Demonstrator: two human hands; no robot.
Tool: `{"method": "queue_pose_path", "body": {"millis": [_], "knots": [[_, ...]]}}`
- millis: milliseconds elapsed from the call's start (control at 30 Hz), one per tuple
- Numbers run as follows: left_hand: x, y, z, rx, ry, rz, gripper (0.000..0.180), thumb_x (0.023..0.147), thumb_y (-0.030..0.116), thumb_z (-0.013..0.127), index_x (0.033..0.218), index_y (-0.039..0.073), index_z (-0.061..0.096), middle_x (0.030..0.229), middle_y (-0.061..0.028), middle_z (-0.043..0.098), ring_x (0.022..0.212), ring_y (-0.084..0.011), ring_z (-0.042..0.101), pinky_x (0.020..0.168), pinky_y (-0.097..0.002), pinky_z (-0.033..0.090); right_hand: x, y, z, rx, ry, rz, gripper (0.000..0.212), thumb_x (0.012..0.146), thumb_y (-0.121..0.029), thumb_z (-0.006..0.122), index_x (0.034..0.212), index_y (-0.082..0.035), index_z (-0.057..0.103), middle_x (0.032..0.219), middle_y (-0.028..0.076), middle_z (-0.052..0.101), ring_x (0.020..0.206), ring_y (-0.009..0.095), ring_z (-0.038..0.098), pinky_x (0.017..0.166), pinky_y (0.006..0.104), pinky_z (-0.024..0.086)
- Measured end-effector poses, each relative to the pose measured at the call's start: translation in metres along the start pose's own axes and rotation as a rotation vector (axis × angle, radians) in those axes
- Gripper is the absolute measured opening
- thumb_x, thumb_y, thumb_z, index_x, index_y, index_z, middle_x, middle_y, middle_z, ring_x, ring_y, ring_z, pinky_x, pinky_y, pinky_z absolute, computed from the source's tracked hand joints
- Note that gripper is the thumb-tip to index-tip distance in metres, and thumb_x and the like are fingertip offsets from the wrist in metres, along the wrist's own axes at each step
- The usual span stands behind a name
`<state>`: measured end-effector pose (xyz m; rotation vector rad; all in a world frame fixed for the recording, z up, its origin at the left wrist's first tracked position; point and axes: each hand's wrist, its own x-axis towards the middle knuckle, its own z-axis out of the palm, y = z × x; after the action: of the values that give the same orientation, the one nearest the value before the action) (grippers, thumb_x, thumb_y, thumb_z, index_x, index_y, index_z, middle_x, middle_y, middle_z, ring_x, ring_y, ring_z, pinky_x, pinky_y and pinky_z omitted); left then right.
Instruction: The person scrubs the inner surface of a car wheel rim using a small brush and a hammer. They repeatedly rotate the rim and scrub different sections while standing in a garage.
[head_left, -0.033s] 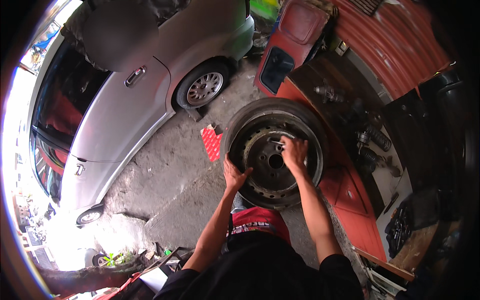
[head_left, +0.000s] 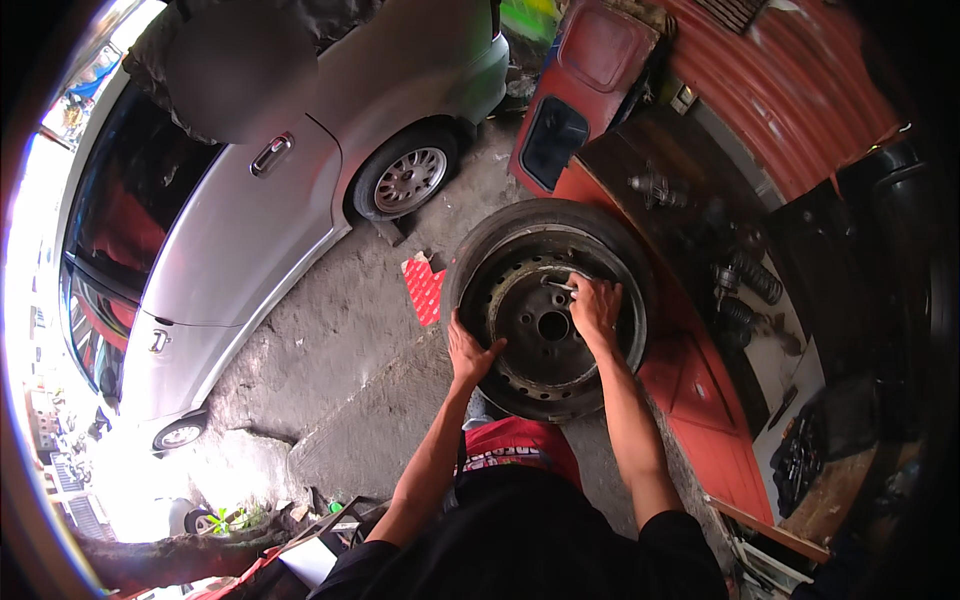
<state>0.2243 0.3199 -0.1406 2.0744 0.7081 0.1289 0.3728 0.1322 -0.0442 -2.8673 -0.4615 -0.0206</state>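
We rest our spread left hand on the wheel, probably to steady it; our right hand grips a thin tool near its middle.

No txt legible. Pale lettering runs across the red garment, partly hidden at its lower edge by the black shirt; too small/blurred to read. Red pc of card on the floor has rows of pale print, also unreadable.
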Motion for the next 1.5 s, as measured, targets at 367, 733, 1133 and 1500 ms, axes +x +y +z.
{"method": "queue_pose_path", "body": {"millis": [367, 733, 1133, 1500], "knots": [[0.010, -0.008, 0.006, 0.050, 0.085, 0.068, 0.122, 0.062, 0.039, 0.091, 0.152, -0.002, 0.018, 0.139, -0.0255, 0.042, 0.133, -0.0412, 0.041, 0.111, -0.0468, 0.036, 0.011, -0.007, 0.009, -0.020, 0.127, 0.024, 0.024, 0.075, -0.004, 0.072, 0.094, -0.018, 0.068, 0.084, 0.008, 0.072, 0.094, 0.031, 0.066, 0.095, 0.0515, 0.040], [0.009, -0.004, 0.009, 0.044, 0.073, 0.055, 0.124, 0.062, 0.039, 0.091, 0.152, -0.001, 0.017, 0.139, -0.0248, 0.041, 0.134, -0.0408, 0.041, 0.111, -0.0465, 0.036, -0.003, -0.008, 0.018, -0.095, 0.244, 0.009, 0.024, 0.075, -0.008, 0.073, 0.095, -0.020, 0.068, 0.087, 0.010, 0.070, 0.094, 0.033, 0.066, 0.087, 0.0473, 0.041], [0.010, -0.001, 0.006, 0.030, 0.021, 0.022, 0.125, 0.063, 0.043, 0.090, 0.152, -0.005, 0.017, 0.148, -0.0266, 0.035, 0.140, -0.0412, 0.035, 0.115, -0.0466, 0.033, -0.010, -0.030, 0.033, -0.068, 0.137, -0.034, 0.030, 0.072, -0.006, 0.074, 0.098, -0.020, 0.067, 0.087, 0.007, 0.071, 0.092, 0.032, 0.066, 0.087, 0.0493, 0.042], [0.009, 0.000, 0.006, 0.044, 0.064, 0.018, 0.123, 0.061, 0.036, 0.092, 0.153, 0.000, 0.017, 0.143, -0.0246, 0.040, 0.137, -0.0406, 0.039, 0.113, -0.0475, 0.034, -0.023, -0.026, 0.036, 0.078, 0.057, -0.012, 0.028, 0.076, -0.005, 0.071, 0.100, -0.018, 0.067, 0.084, 0.014, 0.069, 0.084, 0.037, 0.068, 0.070, 0.0509, 0.049]]}}
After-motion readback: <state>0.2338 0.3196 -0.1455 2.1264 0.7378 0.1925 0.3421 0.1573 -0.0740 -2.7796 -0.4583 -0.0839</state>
